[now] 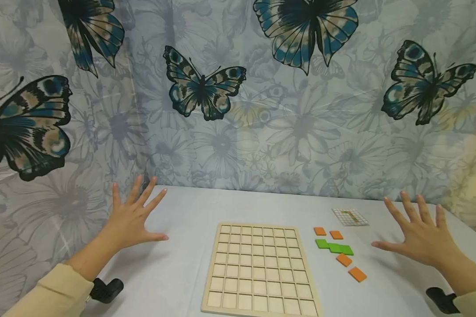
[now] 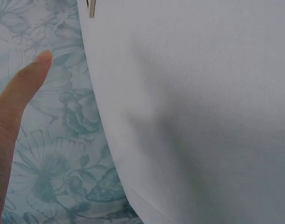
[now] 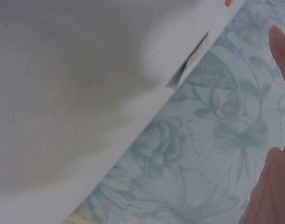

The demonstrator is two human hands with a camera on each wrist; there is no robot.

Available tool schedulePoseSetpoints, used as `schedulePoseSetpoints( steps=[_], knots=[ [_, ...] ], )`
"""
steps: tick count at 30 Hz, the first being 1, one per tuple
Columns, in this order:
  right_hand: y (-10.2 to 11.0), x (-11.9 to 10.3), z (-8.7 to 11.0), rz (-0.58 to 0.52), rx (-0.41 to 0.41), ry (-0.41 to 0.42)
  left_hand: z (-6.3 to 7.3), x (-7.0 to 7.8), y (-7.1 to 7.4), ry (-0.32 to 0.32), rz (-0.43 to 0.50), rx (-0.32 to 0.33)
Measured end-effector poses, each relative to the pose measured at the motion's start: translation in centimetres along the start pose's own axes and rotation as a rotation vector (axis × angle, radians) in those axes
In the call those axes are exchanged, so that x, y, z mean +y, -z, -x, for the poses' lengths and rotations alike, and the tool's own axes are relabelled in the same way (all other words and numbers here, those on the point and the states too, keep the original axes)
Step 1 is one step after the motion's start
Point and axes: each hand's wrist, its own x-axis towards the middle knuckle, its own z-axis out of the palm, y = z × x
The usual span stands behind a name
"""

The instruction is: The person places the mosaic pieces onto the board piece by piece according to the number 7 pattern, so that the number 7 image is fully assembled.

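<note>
My left hand [image 1: 132, 222] hovers over the left part of the table with fingers spread, holding nothing. On the other side, my right hand [image 1: 425, 237] is raised with its fingers fanned out, also holding nothing. Between them lies a wooden grid board [image 1: 258, 264] with square recesses, all bare. Right of the board are several orange square tiles [image 1: 357, 274] and a strip of green tiles [image 1: 335, 248], nearest to my right hand. A small card with a printed grid [image 1: 350, 217] lies behind the tiles. In the left wrist view, the thumb [image 2: 32, 77] shows at the left.
A white cloth covers the table [image 1: 174, 273]. Behind it and at the left hangs a fabric backdrop [image 1: 230, 149] with butterflies and flowers. Black camera mounts [image 1: 108, 290] sit at both wrists, near the beige sleeves [image 1: 53, 290].
</note>
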Motion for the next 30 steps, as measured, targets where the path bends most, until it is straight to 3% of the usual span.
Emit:
schedulePoseSetpoints(
  steps=[8, 15, 24, 30],
  knots=[
    [0.5, -0.8, 0.0, -0.036, -0.006, 0.021, -0.3, 1.0, 0.7, -0.029, -0.009, -0.043],
    [1.3, -1.8, 0.2, -0.204, -0.155, 0.031, -0.4, 3.5, 0.9, -0.112, 0.031, 0.006],
    [1.9, -3.6, 1.0, -0.36, -0.264, 0.023, -0.7, 7.4, 1.0, -0.122, 0.181, -0.107],
    [2.3, -4.7, 1.9, -0.505, -0.371, -0.02, -1.1, 9.7, 1.2, -0.07, 0.42, -0.261]
  ],
)
